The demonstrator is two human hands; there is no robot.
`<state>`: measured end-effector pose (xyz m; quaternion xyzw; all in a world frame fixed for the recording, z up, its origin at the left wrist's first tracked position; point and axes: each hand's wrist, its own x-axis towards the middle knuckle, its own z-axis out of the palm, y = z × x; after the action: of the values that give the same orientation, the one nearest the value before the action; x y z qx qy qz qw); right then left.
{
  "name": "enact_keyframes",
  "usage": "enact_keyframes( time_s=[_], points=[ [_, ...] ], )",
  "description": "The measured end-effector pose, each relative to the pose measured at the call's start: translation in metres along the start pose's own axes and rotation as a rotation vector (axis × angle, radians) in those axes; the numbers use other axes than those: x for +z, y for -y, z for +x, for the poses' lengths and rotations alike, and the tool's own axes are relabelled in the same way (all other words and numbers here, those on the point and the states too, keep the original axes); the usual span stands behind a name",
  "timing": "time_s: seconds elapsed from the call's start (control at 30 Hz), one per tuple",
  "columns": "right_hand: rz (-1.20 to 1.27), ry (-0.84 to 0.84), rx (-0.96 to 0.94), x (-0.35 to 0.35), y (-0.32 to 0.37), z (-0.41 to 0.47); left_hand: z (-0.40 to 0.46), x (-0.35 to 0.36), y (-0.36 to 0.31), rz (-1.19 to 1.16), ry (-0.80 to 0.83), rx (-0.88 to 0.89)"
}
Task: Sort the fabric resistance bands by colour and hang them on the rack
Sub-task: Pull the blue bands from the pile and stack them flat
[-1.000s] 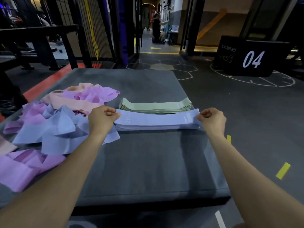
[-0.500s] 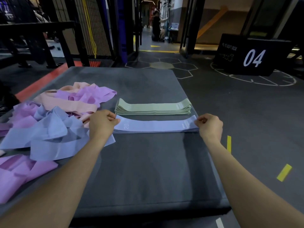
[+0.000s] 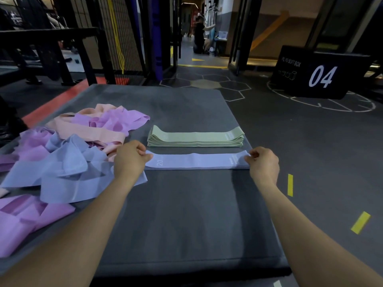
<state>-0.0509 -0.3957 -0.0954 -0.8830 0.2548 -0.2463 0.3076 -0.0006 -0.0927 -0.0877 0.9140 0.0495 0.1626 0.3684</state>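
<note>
Blue band (image 3: 196, 161): fabric loop, pale blue, laid flat and straight, white "20" printed near its left end. Lies on the grey mat (image 3: 186, 214), just in front of the green stack (image 3: 195, 138).

Left hand (image 3: 129, 160): grip pinched on the band's left end.

Right hand (image 3: 264, 163): grip pinched on the right end.

Step, as judged: sorting, starting the blue pile. Next move calls for letting go and drawing another blue one from the heap.

Loose heap (image 3: 62, 154): blue, lilac and peach bands, tangled, left of the hands; still unsorted.

Rack: not identified in view.
</note>
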Motion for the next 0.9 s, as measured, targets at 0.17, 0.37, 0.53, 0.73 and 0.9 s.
enact_keyframes(
  time_s=[0.17, 0.37, 0.53, 0.73, 0.9],
  points=[
    [-0.087, 0.027, -0.330, 0.005, 0.024, -0.003, 0.008, -0.002, 0.002, 0.019, 0.073, 0.080],
    [-0.098, 0.473, -0.657, 0.038, 0.076, -0.027, 0.006, -0.010, 0.007, 0.101, 0.235, 0.168],
    [-0.203, 0.666, -0.665, 0.057, 0.096, -0.036, 0.001, -0.018, 0.014, 0.126, 0.343, 0.188],
    [-0.248, 0.694, -0.637, 0.063, 0.097, -0.035, 0.001, -0.023, 0.024, 0.087, 0.369, 0.206],
    [-0.229, 0.690, -0.611, 0.065, 0.097, -0.034, -0.003, -0.020, 0.029, 0.009, 0.322, 0.151]
  ],
)
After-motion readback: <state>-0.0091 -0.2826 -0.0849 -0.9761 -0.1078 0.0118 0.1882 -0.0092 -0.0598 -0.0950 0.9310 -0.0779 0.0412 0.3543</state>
